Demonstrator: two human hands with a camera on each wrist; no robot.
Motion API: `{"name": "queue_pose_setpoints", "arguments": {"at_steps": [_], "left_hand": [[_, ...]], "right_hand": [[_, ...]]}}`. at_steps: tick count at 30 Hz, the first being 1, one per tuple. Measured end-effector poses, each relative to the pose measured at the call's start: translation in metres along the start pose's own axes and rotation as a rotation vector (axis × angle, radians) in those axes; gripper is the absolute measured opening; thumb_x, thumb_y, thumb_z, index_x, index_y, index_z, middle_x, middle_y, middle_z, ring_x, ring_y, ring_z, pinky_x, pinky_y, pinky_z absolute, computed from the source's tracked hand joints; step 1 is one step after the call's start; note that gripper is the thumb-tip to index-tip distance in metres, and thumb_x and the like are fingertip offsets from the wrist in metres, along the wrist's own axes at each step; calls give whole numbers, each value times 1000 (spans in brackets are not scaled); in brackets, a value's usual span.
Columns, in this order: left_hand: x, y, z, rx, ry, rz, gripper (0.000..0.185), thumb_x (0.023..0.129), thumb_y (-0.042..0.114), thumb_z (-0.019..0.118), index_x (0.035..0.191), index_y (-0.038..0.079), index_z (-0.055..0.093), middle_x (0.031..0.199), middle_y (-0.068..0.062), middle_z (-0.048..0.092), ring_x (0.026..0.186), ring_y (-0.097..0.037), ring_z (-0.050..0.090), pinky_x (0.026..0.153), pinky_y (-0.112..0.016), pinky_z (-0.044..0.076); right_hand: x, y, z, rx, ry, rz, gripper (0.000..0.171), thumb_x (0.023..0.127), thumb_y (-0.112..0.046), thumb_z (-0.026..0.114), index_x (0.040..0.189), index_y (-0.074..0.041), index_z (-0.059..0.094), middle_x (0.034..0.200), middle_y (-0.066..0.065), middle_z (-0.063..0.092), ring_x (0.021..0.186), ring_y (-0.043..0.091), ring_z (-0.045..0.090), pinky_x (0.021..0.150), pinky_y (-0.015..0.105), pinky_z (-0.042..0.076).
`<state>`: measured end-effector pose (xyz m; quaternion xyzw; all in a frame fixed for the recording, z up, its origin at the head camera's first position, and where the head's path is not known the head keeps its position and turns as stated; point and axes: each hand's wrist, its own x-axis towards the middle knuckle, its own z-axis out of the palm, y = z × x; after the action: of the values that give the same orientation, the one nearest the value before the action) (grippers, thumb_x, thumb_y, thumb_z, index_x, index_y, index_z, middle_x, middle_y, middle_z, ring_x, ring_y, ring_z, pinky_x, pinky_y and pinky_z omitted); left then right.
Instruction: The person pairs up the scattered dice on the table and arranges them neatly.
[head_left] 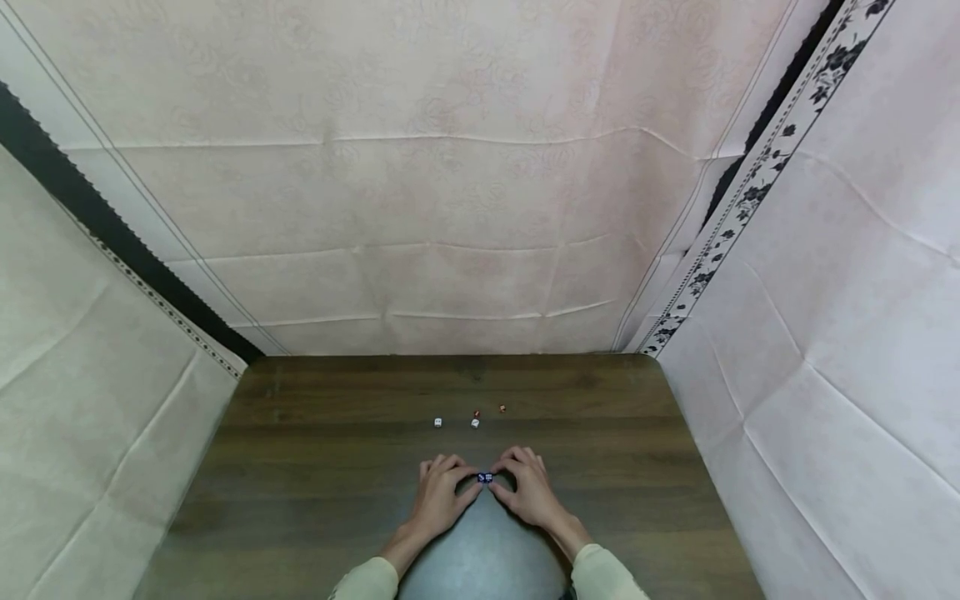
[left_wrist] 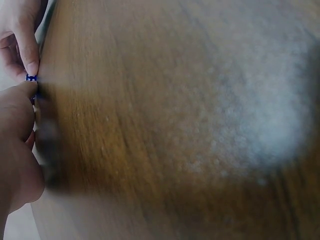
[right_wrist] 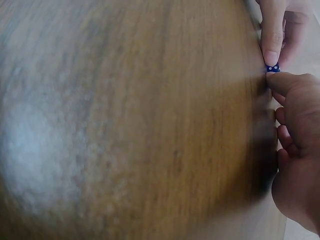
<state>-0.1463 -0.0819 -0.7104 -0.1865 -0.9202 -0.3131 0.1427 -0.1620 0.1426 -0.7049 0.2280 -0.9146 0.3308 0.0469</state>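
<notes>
Three pale cloth panels (head_left: pixel 480 167) wall in a dark wooden counter (head_left: pixel 315 450) at the back and on both sides; the right one carries a black floral border. No containers show on the counter. Both hands meet near the counter's front edge. The left hand (head_left: pixel 441 498) and the right hand (head_left: pixel 529 493) have their fingers curled inward, fingertips pinching two small blue dice with white dots (head_left: pixel 485 477) between them. In the left wrist view a blue die (left_wrist: pixel 31 78) sits between a fingertip and a thumb; the right wrist view shows the same pinch (right_wrist: pixel 272 68). Farther back on the counter, well apart from the hands, lie two white dice (head_left: pixel 438 422) and two tiny red dice (head_left: pixel 502 408).
</notes>
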Motion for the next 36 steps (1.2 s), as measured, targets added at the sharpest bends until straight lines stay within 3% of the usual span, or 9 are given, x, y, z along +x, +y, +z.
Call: {"name": "queue_pose_setpoints", "arguments": {"at_steps": [9, 16, 21, 30, 36], "left_hand": [[0, 0, 0, 12, 21, 28, 18, 91, 27, 97, 106, 20, 90, 97, 5, 74, 91, -13, 60, 90, -43, 37], [0, 0, 0, 13, 22, 29, 18, 90, 26, 98, 105, 21, 89, 97, 6, 75, 91, -13, 60, 89, -43, 37], [1, 0, -2, -3, -3, 6, 18, 92, 28, 96, 107, 21, 90, 99, 5, 77, 94, -14, 62, 92, -44, 38], [0, 1, -3, 2, 32, 27, 20, 89, 25, 98, 106, 19, 89, 99, 5, 77, 94, -13, 63, 89, -42, 37], [0, -1, 0, 0, 22, 12, 20, 90, 27, 98, 107, 19, 89, 100, 5, 77, 95, -13, 63, 90, -42, 37]], "right_hand": [[0, -1, -5, 60, -31, 37, 19, 99, -25, 91, 116, -21, 84, 122, -4, 72, 114, 16, 61, 99, 42, 44], [5, 1, -12, 156, -46, 70, 19, 104, -24, 84, 122, -16, 83, 124, -2, 76, 120, 22, 66, 107, 56, 49], [14, 3, -15, 172, -27, 80, 21, 105, -23, 82, 124, -14, 82, 124, 0, 76, 122, 27, 68, 113, 66, 47], [40, 6, -16, 144, -32, 126, 25, 107, -26, 80, 129, -14, 80, 129, 3, 74, 122, 26, 67, 106, 57, 52], [59, 4, -14, 105, -45, 140, 27, 106, -26, 81, 130, -13, 80, 133, 7, 74, 124, 29, 67, 111, 60, 51]]}}
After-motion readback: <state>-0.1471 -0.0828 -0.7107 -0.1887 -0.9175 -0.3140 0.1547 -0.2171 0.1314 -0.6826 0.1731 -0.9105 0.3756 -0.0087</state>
